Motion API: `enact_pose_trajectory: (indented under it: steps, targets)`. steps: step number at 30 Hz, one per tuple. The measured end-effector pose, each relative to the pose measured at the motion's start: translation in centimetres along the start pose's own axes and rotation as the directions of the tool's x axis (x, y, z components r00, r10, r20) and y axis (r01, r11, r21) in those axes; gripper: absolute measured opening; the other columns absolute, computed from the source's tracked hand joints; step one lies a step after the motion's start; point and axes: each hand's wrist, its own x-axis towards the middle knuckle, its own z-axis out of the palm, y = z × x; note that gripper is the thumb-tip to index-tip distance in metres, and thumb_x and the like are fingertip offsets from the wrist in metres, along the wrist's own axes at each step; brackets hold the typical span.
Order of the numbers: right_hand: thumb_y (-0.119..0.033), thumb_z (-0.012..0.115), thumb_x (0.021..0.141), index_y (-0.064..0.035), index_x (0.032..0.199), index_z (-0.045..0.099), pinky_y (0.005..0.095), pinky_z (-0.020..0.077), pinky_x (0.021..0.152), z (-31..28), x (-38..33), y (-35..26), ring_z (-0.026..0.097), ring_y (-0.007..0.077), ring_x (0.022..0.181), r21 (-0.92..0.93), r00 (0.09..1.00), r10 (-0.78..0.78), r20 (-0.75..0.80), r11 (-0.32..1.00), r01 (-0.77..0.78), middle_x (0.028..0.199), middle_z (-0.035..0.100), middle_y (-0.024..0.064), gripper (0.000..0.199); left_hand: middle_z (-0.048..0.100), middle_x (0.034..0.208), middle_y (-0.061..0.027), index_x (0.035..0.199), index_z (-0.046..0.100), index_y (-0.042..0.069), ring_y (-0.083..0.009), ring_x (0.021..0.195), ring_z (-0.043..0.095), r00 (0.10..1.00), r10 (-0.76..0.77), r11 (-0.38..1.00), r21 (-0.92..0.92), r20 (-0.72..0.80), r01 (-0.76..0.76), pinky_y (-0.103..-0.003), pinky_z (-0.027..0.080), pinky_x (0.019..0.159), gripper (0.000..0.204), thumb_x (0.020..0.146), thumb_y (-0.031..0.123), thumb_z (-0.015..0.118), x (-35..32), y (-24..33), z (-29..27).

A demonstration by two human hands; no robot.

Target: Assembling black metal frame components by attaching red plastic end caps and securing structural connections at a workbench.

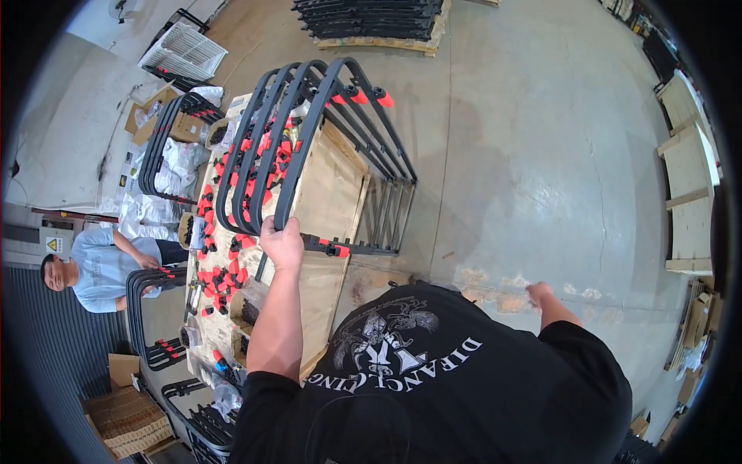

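My left hand (283, 244) is closed around the lower bend of a black tubular frame (297, 166), the nearest of several alike standing side by side at the edge of a wooden worktable (309, 286). The frames are rounded at the corners and carry red end pieces (384, 98). Many small red plastic parts (222, 280) lie scattered over the tabletop behind them. Out to the right, my right hand (539, 294) hangs over the floor, well away from the table. It holds nothing I can see, and its fingers look loosely apart.
Across the table stands another person (116, 259) in a light blue shirt. More black frames (158, 155) lean along the far side, near white plastic bags (182, 166). A pallet of stacked black parts (371, 23) lies ahead; wooden crates (688, 174) line the right.
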Motion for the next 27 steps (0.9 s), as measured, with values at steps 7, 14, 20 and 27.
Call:
enact_pose_trajectory:
  steps: [7, 14, 20, 27]
  targets:
    - [-0.026, 0.068, 0.087, -0.0005, 0.114, 0.064, 0.0377, 0.0551, 0.058, 2.1, -5.6, -17.9, 0.068, 0.023, 0.07, 0.136, 0.946, -0.322, 0.029, 0.939, 0.315, 0.091, 0.068, 0.011, 0.038, 0.062, 0.082, -0.0024, 0.097, 0.062, -0.004, -0.0089, 0.072, 0.057, 0.998, -0.04, 0.999, 0.021, 0.054, 0.039, -0.026, 0.049, 0.069, 0.023, 0.086, 0.011, 0.076, -1.5, 0.7, -3.0]
    - [-0.028, 0.068, 0.087, -0.0011, 0.112, 0.065, 0.0403, 0.0571, 0.055, 8.9, -7.6, -24.9, 0.07, 0.0242, 0.067, -0.213, 0.867, -0.458, 0.194, 0.843, 0.493, 0.089, 0.073, 0.0159, 0.037, 0.073, 0.095, -0.0118, 0.109, 0.069, 0.0, -0.0179, 0.088, 0.07, 0.93, -0.362, 0.871, 0.382, 0.07, 0.31, -0.033, 0.055, 0.081, 0.033, 0.087, 0.024, 0.074, -14.3, -11.4, -15.3]
    - [-0.022, 0.068, 0.088, 0.0013, 0.106, 0.064, 0.0454, 0.055, 0.053, 13.0, -1.6, -23.8, 0.067, 0.0299, 0.063, -0.408, 0.701, -0.456, 0.549, 0.585, 0.701, 0.083, 0.067, 0.0152, 0.029, 0.074, 0.098, -0.0147, 0.11, 0.072, 0.009, -0.0293, 0.089, 0.072, 0.276, -0.956, 0.071, 0.836, -0.099, 0.544, -0.044, 0.056, 0.08, 0.03, 0.093, 0.027, 0.055, -43.1, -29.6, -30.4]
    - [-0.017, 0.065, 0.088, 0.0003, 0.111, 0.06, 0.0411, 0.0486, 0.054, 19.2, -14.1, -30.5, 0.062, 0.027, 0.063, -0.424, 0.826, -0.456, 0.333, 0.71, 0.563, 0.079, 0.061, 0.0114, 0.029, 0.061, 0.071, -0.0126, 0.087, 0.065, 0.003, -0.0229, 0.058, 0.059, -0.32, -0.855, 0.063, -0.694, -0.408, 0.717, -0.039, 0.048, 0.05, 0.017, 0.093, 0.017, 0.057, -57.1, -26.2, -42.6]
